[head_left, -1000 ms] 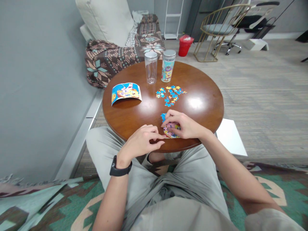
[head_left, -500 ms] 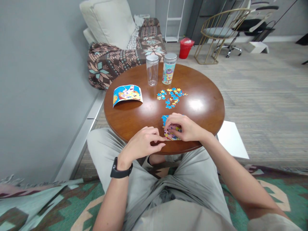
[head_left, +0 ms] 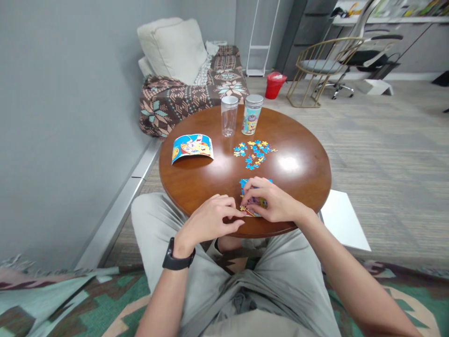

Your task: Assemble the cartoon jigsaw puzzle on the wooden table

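A partly joined jigsaw puzzle (head_left: 242, 184) with blue, yellow and pink parts lies near the front edge of the round table. My right hand (head_left: 271, 200) arches over it and hides much of the picture. Its thumb and forefinger close on a puzzle piece (head_left: 242, 208) at the lower left of the joined part. My left hand (head_left: 213, 217) comes in from the left with thumb and fingers apart, its forefinger tip touching the puzzle's lower left corner. Beyond the hands lie several loose puzzle pieces (head_left: 257, 152) in blue and yellow.
A curved cartoon picture sheet (head_left: 192, 149) rests on the wooden table (head_left: 196, 182) at the left. A clear jar (head_left: 229, 119) and a printed cartoon jar (head_left: 251, 119), both lidded, stand at the back. A patterned sofa (head_left: 196, 96), red bin (head_left: 275, 86) and gold-framed chair (head_left: 321, 68) are beyond.
The camera has tilted up slightly, so everything sits lower in view. My right fingertips have shifted toward the puzzle's lower left corner. My left hand stays at that corner.
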The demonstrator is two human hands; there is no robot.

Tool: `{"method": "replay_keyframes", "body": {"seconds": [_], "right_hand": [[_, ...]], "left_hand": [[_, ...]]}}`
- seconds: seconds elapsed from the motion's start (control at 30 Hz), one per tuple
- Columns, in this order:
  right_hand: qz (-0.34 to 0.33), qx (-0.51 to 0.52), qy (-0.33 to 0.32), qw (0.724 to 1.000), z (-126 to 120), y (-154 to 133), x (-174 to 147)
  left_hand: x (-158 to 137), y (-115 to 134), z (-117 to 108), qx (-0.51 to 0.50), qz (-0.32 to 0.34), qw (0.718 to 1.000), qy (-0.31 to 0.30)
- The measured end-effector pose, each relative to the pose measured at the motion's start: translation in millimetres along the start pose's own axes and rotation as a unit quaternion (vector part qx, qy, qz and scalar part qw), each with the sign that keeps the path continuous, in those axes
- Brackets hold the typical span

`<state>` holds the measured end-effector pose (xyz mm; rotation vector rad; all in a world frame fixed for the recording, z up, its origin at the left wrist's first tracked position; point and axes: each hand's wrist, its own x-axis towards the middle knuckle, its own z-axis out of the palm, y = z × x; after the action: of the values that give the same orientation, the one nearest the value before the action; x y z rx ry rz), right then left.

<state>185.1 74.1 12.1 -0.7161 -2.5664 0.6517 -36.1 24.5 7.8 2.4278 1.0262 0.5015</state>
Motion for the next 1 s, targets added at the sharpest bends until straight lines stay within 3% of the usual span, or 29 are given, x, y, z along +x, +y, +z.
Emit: {"method": "replay_keyframes", "body": {"seconds": [0.53,0.67,0.87,1.0], "right_hand": [[0.040,-0.035,-0.066,0.996,-10,-18,24],[0.049,0.022,-0.036,0.998,-6,-12,22],[0.180,0.143,0.046,0.972,-5,2,13],[0.165,0.174,0.073,0.968,-5,1,11]], "left_hand": [[0,5,-2,0.017,-0.002,1.000,0.020],[0,3,0,0.014,0.002,1.000,0.026],[-1,1,1,0.011,0.004,1.000,0.021],[-1,0,2,0.009,0.006,1.000,0.017]]}}
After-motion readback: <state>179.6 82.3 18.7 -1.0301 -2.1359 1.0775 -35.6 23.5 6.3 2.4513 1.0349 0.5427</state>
